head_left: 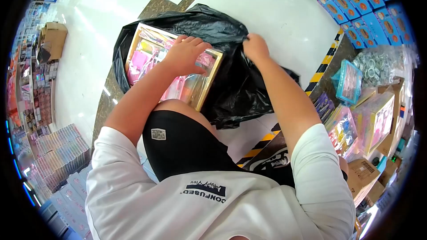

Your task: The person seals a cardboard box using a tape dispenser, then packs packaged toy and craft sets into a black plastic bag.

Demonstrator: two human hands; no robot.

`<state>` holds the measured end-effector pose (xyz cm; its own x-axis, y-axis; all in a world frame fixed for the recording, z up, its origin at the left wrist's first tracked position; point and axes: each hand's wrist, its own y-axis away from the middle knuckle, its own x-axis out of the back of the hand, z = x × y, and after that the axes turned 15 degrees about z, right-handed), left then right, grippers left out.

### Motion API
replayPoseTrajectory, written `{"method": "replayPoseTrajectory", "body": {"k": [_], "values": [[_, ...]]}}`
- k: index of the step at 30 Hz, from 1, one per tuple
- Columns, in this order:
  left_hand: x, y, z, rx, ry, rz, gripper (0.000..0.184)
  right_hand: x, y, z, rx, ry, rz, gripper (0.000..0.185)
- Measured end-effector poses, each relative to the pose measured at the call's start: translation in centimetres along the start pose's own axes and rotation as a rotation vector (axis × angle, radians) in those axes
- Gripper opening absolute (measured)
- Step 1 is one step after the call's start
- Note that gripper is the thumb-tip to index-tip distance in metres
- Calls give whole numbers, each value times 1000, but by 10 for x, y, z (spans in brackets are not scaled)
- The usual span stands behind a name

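A shallow display box (208,90) with a gold-coloured rim lies tilted on a black plastic bag (238,93). Pink items, clear wrapping and pastel pieces show inside it; their exact kinds are hard to make out. Across the box's upper right part rests my left hand (186,55), fingers spread and thumb apart. My right hand (256,48) is closed on the bag's edge, just right of the box. The bag spreads around the box's far and right sides, and part of the box is covered by my left forearm.
Blue printed cartons (367,6) are stacked at upper right. Below them lie a bag of ring-like pieces (376,67), a turquoise case (348,83) and wrapped packs. Shelves of small goods and a brown carton (53,40) line the left. Black-yellow tape (321,69) marks a floor edge.
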<state>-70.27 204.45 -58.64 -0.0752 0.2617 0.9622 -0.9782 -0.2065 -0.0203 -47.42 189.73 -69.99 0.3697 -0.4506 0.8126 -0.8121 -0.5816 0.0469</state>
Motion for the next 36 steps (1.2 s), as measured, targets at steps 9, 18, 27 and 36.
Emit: {"method": "replayPoseTrajectory", "body": {"k": [9,18,27,36], "values": [[-20,-1,-18,-24,-93,108,74,114,-15,-141,-101,-909,-118,26],[-4,-72,-51,652,-24,-120,46,140,32,-141,-37,-805,-404,30],[-67,-138,-96,211,-507,261,38,167,42,-50,143,-298,-292,61],[-89,-77,14,-291,-77,50,50,266,65,40,89,-87,-85,27]]}}
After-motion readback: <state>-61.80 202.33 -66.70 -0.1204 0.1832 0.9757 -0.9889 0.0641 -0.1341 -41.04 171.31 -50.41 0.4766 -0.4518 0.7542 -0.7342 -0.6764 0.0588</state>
